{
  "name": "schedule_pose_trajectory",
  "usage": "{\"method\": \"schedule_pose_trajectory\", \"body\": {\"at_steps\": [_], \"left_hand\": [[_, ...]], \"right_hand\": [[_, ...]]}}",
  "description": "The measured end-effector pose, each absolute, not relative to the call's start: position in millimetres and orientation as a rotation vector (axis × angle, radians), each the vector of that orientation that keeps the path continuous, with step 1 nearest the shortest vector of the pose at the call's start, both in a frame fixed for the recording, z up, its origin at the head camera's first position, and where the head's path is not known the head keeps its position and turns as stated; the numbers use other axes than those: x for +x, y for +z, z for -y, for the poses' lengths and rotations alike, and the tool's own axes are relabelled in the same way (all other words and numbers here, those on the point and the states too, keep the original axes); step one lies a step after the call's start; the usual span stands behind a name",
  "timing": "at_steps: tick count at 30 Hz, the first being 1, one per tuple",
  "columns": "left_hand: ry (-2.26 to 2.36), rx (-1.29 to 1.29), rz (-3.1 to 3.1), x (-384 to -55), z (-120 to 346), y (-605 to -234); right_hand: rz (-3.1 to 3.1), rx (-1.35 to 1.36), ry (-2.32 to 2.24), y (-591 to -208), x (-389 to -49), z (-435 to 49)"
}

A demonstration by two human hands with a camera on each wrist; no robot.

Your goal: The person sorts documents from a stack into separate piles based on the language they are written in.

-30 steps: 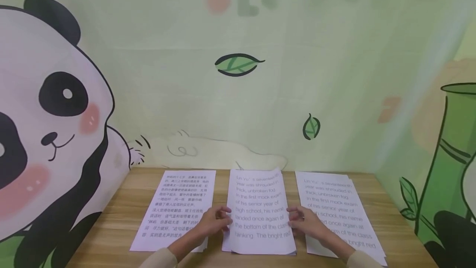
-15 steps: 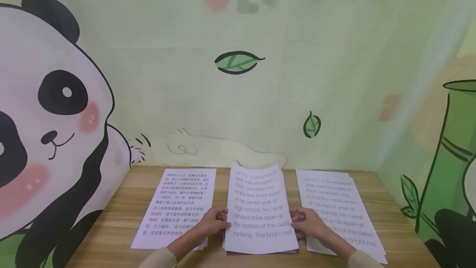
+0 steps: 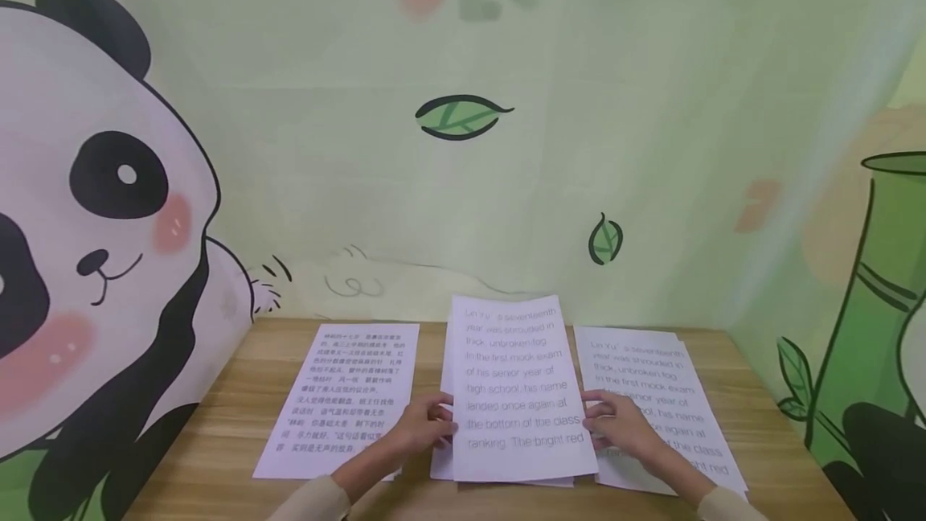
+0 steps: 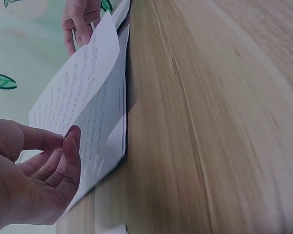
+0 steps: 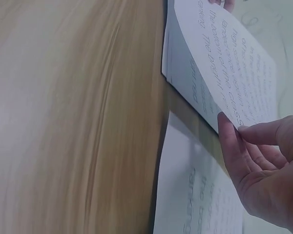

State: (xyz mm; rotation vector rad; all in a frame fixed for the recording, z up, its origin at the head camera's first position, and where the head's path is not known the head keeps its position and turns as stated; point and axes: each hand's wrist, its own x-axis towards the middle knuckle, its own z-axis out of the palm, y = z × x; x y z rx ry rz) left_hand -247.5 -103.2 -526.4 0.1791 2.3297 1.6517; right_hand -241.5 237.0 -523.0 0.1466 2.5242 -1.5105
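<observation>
A printed sheet of paper [image 3: 517, 384] with English text is raised above the middle paper stack [image 3: 443, 465]. My left hand [image 3: 427, 423] pinches its left edge between thumb and fingers, as the left wrist view shows with the sheet [image 4: 73, 78] tilted over the stack [image 4: 107, 126]. On the opposite side my right hand [image 3: 622, 423] pinches the right edge. In the right wrist view the lifted sheet [image 5: 219, 58] stands apart from the printed pages [image 5: 185, 73] below it.
To the left lies a stack of sheets with Chinese text [image 3: 340, 392], partly behind my left forearm. A stack with English text [image 3: 651, 368] lies on the right, under my right forearm. A panda-printed backdrop [image 3: 347, 183] rises behind the wooden table [image 3: 217, 432].
Both hands have raised the top sheet off the middle stack and shifted it slightly right and up. Its far edge now stands higher against the backdrop, and the pages beneath show at the left.
</observation>
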Motion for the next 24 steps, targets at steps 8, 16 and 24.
{"method": "schedule_pose_trajectory", "body": {"at_steps": [8, 16, 24], "left_hand": [[1.701, 0.256, -2.256, -252, 72, -526], [1.719, 0.214, -2.233, -258, 34, -528], [1.746, 0.245, -2.175, -266, -22, -535]], "right_hand": [[-2.542, 0.182, -1.493, -519, -237, -269], [-2.579, 0.185, -1.496, -523, -232, -307], [-2.608, 0.261, -1.405, -532, -226, -362]]}}
